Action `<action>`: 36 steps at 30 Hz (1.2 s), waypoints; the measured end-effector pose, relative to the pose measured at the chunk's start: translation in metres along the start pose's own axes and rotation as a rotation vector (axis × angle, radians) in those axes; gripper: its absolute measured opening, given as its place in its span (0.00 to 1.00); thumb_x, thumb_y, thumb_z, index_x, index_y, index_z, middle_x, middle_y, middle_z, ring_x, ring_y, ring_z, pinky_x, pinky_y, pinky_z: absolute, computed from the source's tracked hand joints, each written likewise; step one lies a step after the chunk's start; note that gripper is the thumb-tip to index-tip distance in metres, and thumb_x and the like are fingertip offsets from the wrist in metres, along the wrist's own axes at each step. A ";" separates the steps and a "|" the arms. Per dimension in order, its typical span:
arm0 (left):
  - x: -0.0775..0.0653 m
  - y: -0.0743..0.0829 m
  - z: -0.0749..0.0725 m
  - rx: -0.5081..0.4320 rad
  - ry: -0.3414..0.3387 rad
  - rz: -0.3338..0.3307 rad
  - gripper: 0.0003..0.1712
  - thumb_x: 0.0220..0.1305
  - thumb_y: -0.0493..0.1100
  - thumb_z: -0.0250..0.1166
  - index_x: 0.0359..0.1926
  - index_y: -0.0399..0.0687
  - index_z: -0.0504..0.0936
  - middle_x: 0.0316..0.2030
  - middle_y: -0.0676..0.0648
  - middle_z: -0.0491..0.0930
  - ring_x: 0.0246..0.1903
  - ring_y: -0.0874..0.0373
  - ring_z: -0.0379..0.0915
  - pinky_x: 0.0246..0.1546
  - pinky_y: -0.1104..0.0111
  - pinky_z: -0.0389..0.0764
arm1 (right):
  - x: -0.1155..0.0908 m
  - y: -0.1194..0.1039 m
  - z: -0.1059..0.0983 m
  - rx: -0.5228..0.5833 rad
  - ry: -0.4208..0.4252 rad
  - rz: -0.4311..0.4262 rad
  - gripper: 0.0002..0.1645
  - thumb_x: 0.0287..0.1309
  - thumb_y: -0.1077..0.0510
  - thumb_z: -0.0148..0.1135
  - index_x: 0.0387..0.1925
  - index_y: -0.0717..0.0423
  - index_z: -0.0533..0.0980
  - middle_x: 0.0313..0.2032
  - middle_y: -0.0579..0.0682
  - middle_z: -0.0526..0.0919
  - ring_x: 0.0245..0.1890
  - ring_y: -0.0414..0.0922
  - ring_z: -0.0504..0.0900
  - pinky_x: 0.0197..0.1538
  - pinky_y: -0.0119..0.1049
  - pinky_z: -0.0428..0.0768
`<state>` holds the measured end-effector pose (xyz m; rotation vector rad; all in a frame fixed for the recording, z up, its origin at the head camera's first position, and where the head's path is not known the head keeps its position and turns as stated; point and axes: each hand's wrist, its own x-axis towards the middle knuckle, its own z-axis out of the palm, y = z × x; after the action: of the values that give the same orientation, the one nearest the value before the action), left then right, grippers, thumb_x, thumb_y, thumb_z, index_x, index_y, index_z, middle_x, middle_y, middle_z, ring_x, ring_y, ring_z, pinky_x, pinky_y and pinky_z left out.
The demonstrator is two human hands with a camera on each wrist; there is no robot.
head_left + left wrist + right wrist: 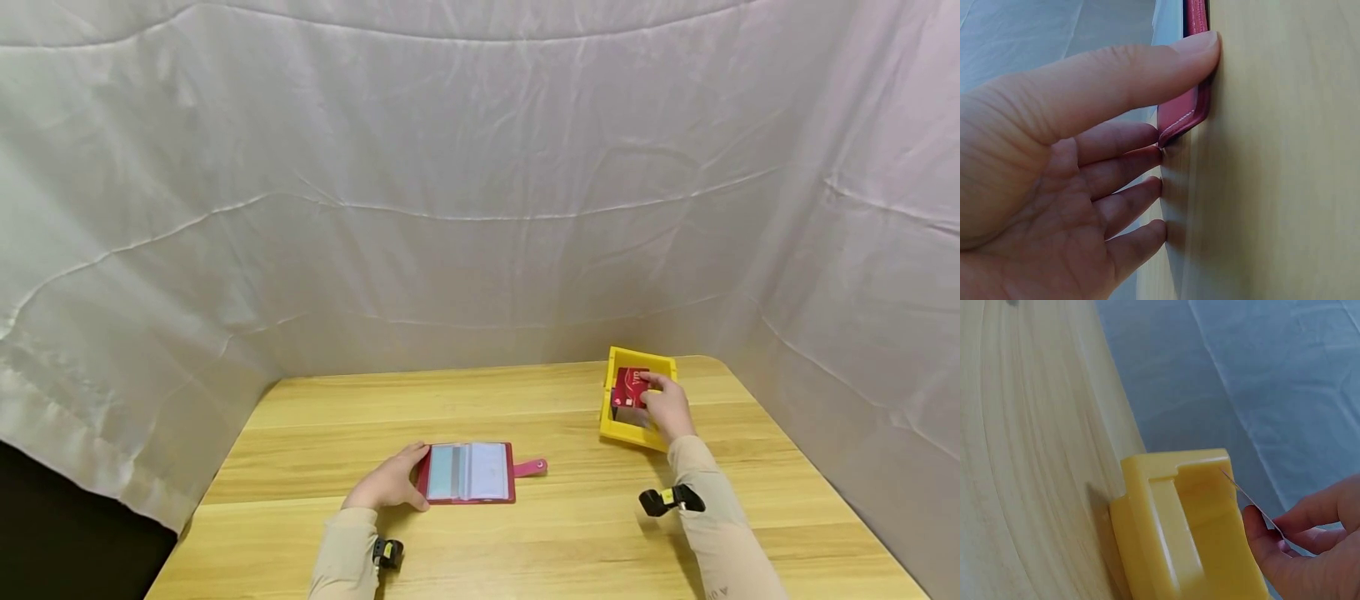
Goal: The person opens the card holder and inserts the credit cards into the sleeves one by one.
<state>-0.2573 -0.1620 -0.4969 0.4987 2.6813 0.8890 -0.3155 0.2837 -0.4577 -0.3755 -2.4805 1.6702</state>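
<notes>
A red card holder (511, 472) lies spread flat on the table, clear plastic sleeves inside and a pink snap strap (531, 468) reaching right. My left hand (392, 481) rests at its left edge; in the left wrist view the thumb (1141, 72) lies over the red cover's corner (1179, 115) while the fingertips touch the tabletop. Pinched between thumb and fingers of my right hand (667, 407) is a red card (630, 387) with white print. It is held over the yellow bin (608, 392); the right wrist view shows the card (1250, 501) edge-on beside the bin's rim.
The wooden table (300, 450) ends at grey-white fabric curtains (480, 275) behind and on both sides. The yellow bin stands near the back right corner of the table. Each wrist carries a small black camera (660, 502).
</notes>
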 end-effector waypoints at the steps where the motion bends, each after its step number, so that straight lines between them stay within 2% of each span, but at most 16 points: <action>1: 0.000 0.000 0.000 -0.002 0.000 -0.002 0.54 0.37 0.39 0.73 0.65 0.36 0.55 0.66 0.36 0.52 0.65 0.37 0.48 0.62 0.46 0.56 | -0.001 -0.001 0.000 0.006 -0.001 -0.008 0.30 0.56 0.68 0.42 0.63 0.60 0.60 0.60 0.64 0.61 0.49 0.51 0.67 0.41 0.29 0.77; 6: 0.000 0.001 0.000 0.000 0.005 0.001 0.54 0.36 0.39 0.74 0.65 0.35 0.55 0.66 0.35 0.53 0.64 0.37 0.49 0.62 0.46 0.57 | -0.006 -0.004 0.001 0.037 -0.014 -0.036 0.30 0.57 0.67 0.45 0.63 0.59 0.61 0.59 0.63 0.63 0.46 0.48 0.69 0.35 0.20 0.75; 12: 0.001 0.001 -0.001 0.001 0.004 0.000 0.54 0.36 0.39 0.74 0.65 0.35 0.55 0.66 0.36 0.53 0.65 0.37 0.49 0.62 0.46 0.57 | -0.014 -0.009 0.007 0.092 -0.045 -0.061 0.30 0.56 0.67 0.48 0.63 0.58 0.61 0.56 0.62 0.64 0.41 0.44 0.72 0.37 0.22 0.78; 18: 0.001 0.002 -0.001 -0.005 0.003 -0.001 0.54 0.36 0.38 0.74 0.65 0.35 0.56 0.66 0.36 0.53 0.65 0.37 0.48 0.62 0.46 0.56 | -0.020 -0.010 0.017 0.179 -0.099 -0.062 0.30 0.56 0.67 0.49 0.62 0.59 0.60 0.54 0.60 0.62 0.39 0.44 0.73 0.43 0.34 0.81; 21: 0.000 0.003 -0.001 -0.006 0.003 -0.001 0.54 0.36 0.38 0.74 0.65 0.35 0.56 0.66 0.36 0.53 0.65 0.37 0.48 0.62 0.46 0.56 | -0.023 -0.010 0.024 0.185 -0.112 -0.066 0.30 0.55 0.67 0.50 0.62 0.59 0.62 0.52 0.60 0.65 0.39 0.42 0.72 0.43 0.32 0.81; 25: 0.001 0.003 0.000 -0.012 0.005 -0.001 0.54 0.35 0.38 0.74 0.65 0.34 0.56 0.66 0.35 0.53 0.65 0.37 0.48 0.63 0.46 0.56 | -0.026 -0.011 0.033 0.189 -0.137 -0.062 0.30 0.54 0.67 0.52 0.61 0.59 0.62 0.53 0.61 0.66 0.39 0.42 0.72 0.39 0.26 0.79; 29: 0.001 0.003 0.000 -0.014 0.008 0.000 0.54 0.35 0.38 0.74 0.64 0.34 0.56 0.66 0.35 0.53 0.64 0.37 0.49 0.62 0.46 0.56 | -0.030 -0.013 0.042 0.188 -0.160 -0.073 0.30 0.53 0.67 0.52 0.60 0.58 0.63 0.53 0.61 0.66 0.40 0.44 0.72 0.38 0.27 0.79; 36: 0.002 0.001 0.000 -0.012 0.009 0.004 0.54 0.35 0.38 0.74 0.65 0.35 0.56 0.66 0.35 0.53 0.64 0.37 0.49 0.62 0.46 0.57 | -0.038 -0.015 0.057 0.175 -0.201 -0.118 0.31 0.51 0.69 0.54 0.59 0.61 0.63 0.50 0.62 0.67 0.33 0.38 0.73 0.35 0.25 0.78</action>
<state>-0.2591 -0.1598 -0.4967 0.4990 2.6826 0.9101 -0.2948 0.2167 -0.4642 -0.0421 -2.4070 1.9417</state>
